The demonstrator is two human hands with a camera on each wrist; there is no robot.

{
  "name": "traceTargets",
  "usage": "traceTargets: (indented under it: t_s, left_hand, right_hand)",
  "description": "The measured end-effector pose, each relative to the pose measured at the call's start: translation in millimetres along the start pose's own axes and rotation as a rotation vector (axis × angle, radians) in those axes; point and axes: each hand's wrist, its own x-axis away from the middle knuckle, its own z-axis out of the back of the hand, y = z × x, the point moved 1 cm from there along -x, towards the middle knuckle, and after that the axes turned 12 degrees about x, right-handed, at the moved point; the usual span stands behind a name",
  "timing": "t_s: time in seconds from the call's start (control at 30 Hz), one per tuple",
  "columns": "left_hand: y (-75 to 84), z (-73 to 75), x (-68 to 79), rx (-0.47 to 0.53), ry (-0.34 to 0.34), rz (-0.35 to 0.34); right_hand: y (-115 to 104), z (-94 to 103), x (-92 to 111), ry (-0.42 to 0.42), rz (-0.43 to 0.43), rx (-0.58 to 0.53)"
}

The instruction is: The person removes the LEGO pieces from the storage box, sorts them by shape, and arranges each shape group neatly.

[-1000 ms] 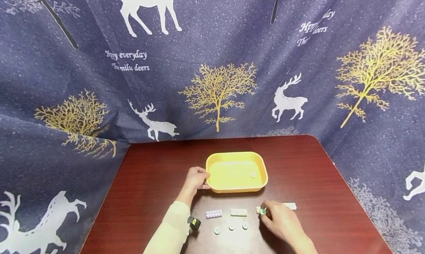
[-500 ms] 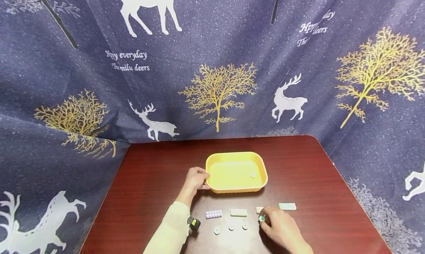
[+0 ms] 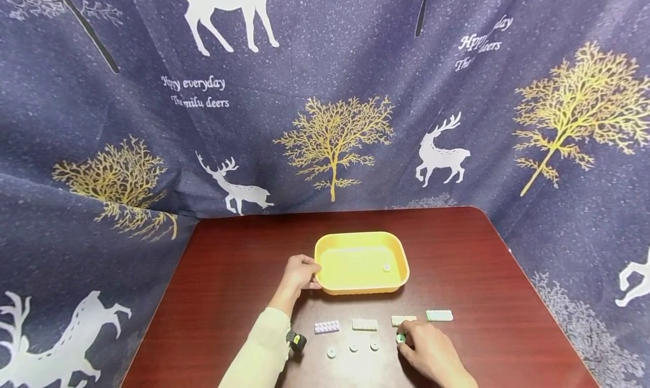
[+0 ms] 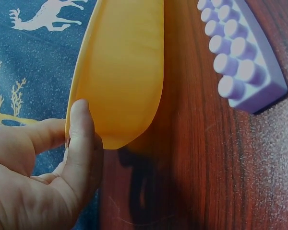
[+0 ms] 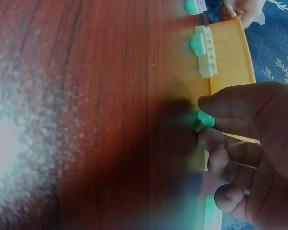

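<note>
My left hand (image 3: 299, 274) grips the left edge of a yellow plastic bin (image 4: 129, 72), thumb and fingers on either side of its wall. Between thumb and fingertip, my right hand (image 3: 431, 348) pinches a small round green toy piece (image 5: 207, 119), low over the table or touching it; I cannot tell which. Just beyond those fingers lies a pale yellow toy brick (image 3: 403, 320), partly covered by them in the head view. A light green brick (image 3: 439, 316) lies to its right. Inside the bin rests one small pale round piece (image 3: 386, 268).
A purple studded brick (image 3: 326, 327) and a cream brick (image 3: 365, 324) continue the row in front of the bin. Nearer me, three small round pieces (image 3: 354, 347) sit on the dark red table (image 3: 228, 320). A patterned blue curtain (image 3: 304, 168) hangs behind and around.
My right hand has brought the green piece nearer to me, from beside the pale yellow brick to in front of it, uncovering the light green brick. The left hand and bin have stayed put.
</note>
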Motion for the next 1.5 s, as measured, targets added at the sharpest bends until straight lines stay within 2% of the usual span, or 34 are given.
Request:
traceTargets:
  t_s: [0.57, 0.93, 1.13, 1.37, 1.5]
  left_hand:
    - [-3.4, 0.9, -3.3, -0.016, 0.005, -0.01]
    - [0.1, 0.0, 0.8, 0.007, -0.004, 0.001]
    - [-0.7, 0.7, -0.2, 0.015, -0.027, -0.009]
    - [-1.0, 1.7, 0.0, 0.02, -0.031, -0.004]
    - [-1.4, 1.9, -1.0, 0.01, -0.026, -0.01]
  right_hand:
    - [-2, 0.3, 2, 0.0, 0.006, 0.036]
    - [-2, -1.9, 3, -0.003, -0.015, 0.042]
    - [-3, 5.8, -1, 0.015, -0.009, 0.061]
    - [-7, 18.8, -9, 0.088, 0.011, 0.079]
    - [-9, 25.7, -17, 0.103, 0.008, 0.049]
